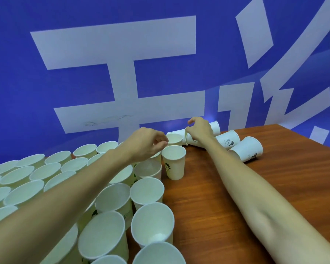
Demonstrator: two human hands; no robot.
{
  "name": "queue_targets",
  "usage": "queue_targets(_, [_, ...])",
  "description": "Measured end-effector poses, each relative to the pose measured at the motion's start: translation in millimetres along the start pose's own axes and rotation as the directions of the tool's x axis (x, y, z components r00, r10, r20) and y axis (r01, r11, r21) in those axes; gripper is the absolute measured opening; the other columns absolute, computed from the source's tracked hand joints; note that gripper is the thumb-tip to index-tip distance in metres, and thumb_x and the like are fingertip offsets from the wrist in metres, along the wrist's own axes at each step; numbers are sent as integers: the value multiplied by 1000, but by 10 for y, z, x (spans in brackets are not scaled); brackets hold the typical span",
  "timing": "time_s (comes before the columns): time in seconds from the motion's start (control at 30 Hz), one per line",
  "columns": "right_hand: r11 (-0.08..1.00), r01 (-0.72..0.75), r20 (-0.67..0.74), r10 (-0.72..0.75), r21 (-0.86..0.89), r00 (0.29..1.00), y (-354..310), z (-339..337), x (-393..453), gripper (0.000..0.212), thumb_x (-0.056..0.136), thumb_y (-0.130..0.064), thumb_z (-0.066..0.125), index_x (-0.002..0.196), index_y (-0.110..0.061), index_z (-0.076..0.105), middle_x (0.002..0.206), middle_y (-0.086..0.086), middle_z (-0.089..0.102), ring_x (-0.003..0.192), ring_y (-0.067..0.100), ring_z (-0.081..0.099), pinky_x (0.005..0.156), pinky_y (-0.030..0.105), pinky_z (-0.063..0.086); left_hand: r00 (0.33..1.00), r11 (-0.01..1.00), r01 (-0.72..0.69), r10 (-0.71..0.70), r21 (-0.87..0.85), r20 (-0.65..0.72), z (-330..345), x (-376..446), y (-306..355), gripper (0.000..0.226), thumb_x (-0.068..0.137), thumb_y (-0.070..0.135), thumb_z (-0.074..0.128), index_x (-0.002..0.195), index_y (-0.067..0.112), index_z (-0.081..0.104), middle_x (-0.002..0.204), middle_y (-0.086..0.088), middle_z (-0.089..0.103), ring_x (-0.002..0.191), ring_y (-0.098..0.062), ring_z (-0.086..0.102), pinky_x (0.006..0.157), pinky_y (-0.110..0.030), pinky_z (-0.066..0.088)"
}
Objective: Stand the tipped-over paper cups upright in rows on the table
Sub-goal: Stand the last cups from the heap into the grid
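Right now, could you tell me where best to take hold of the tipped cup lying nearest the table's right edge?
Probably around the middle of its side wall, coming from above. That cup lies on its side on the table, apart from the hands, its upper side bare and its rim turned toward the arm, so fingers can likely wrap it and swing it upright.

You face a blue backdrop (pixel 17 73) carrying large white Chinese characters. The one at upper centre (pixel 122 73) reads as "于" or a similar form; it is cut off below by your hands and the cups. The character at upper right (pixel 274 88) runs out of frame and cannot be read. The tipped cups at right centre (pixel 228 141) bear small dark printed marks, too small to read. The standing cup at centre (pixel 174 164) shows a dark and green print, also illegible.
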State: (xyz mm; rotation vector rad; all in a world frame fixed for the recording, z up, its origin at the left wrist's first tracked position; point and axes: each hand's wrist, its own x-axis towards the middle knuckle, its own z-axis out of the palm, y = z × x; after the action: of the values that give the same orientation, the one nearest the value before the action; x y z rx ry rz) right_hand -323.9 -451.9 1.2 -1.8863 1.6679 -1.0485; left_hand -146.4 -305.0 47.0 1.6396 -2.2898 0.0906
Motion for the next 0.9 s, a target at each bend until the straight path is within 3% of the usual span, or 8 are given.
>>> queue_targets(0.17, [998,-6,-57,2,-69,998,-21,183,184,41,87,-19,60,128,-17,58,119,9,64,109,29,59,78,32,41,999,999,32,-32,-5,-4,64,26,-155,28,97,32,53,118,21,67,115,4,69,89,-4,57,78,-17,46])
queue_targets(0.33, [978,13,-56,-25,-206,998,-67,340,229,38,87,-18,62,125,-15,59,123,10,62,112,30,57,80,33,43,998,998,59,-59,-20,-10,99,11,-229,29,97,33,53,120,21,66,118,3,68,91,-5,58,81,-20,47])
queue_targets(0.67, [994,-17,-11,16,-109,1000,62,385,312,44,86,-13,66,129,-16,55,129,8,58,114,28,55,84,36,46,999,997,51,-52,-51,-11,128,-64,-212,27,97,31,54,119,23,67,116,4,68,89,-4,58,78,-17,45])
queue_targets(0.9, [998,55,-230,-49,19,972,-84,129,275,42,86,-9,57,126,-21,61,112,7,70,100,27,63,75,35,52,999,998,19,-22,-68,-46,19,-88,-74,26,96,27,56,119,21,67,116,3,69,90,-2,57,77,-13,42])
